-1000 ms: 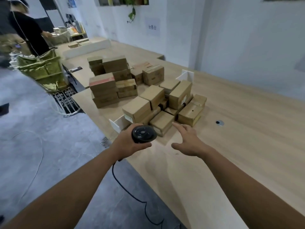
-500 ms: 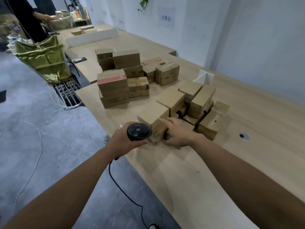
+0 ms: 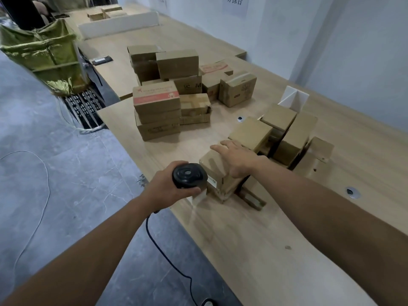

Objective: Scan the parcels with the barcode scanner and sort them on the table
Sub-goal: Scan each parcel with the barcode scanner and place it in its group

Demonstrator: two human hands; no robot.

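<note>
Your right hand has come down flat, fingers spread, on the front-edge parcel; left hand clasps the barcode scanner beside its label — scan imminent.

A long wooden table carries loose cardboard parcels under the right hand, stacked boxes beyond

The scanner hides the small label on the nearest parcel.
</note>
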